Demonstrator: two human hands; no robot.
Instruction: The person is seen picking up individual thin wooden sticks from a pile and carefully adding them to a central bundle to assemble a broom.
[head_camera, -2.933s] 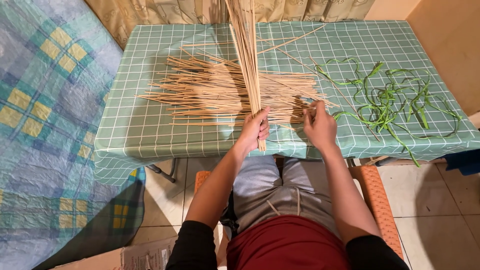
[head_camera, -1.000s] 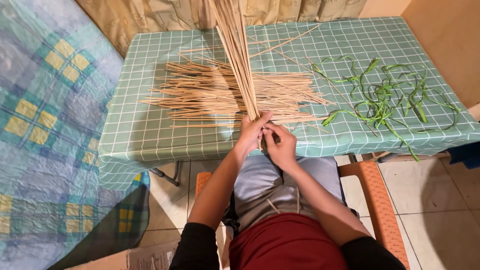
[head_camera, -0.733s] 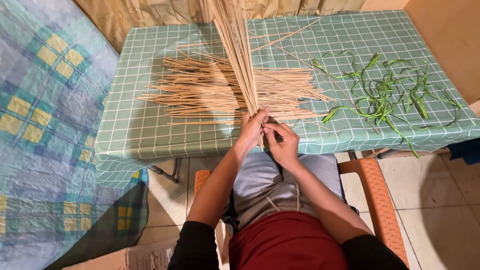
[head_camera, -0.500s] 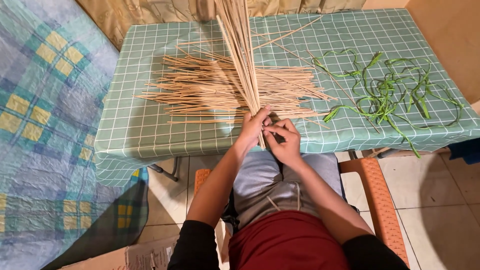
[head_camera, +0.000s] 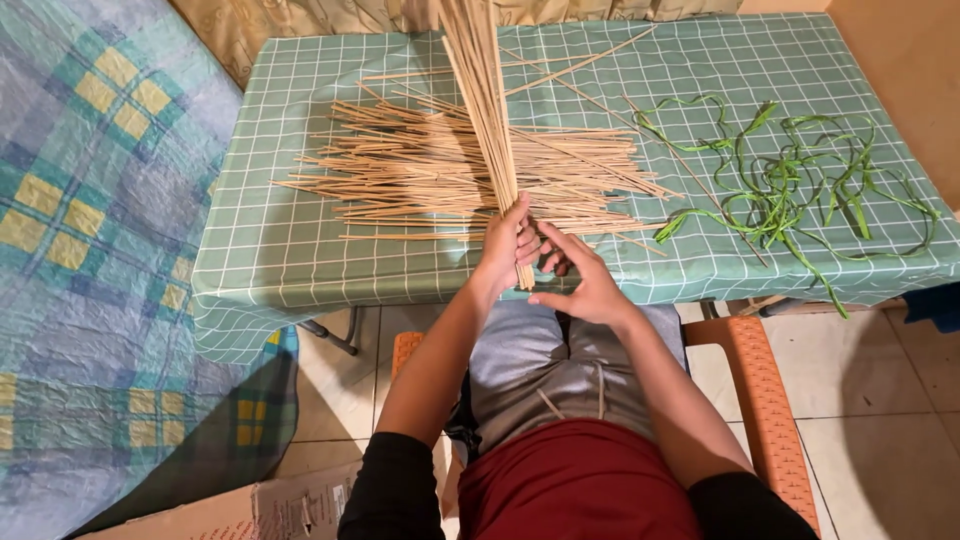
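Left hand (head_camera: 508, 243) fingers wrap the upright stick bundle (head_camera: 487, 110) near its base, at the worktop (head_camera: 290, 250) front edge. Right hand (head_camera: 580, 280), fingers loosely spread, touches the bundle's base beside it. Both forearms angle up from the lap.

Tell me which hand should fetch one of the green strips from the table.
Right hand. It is open and lies on the side of the green strips, while the left hand grips the upright stick bundle, so it is probably better placed.

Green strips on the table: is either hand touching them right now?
No, the green strips lie apart; both the left hand and right hand are at the stick bundle.
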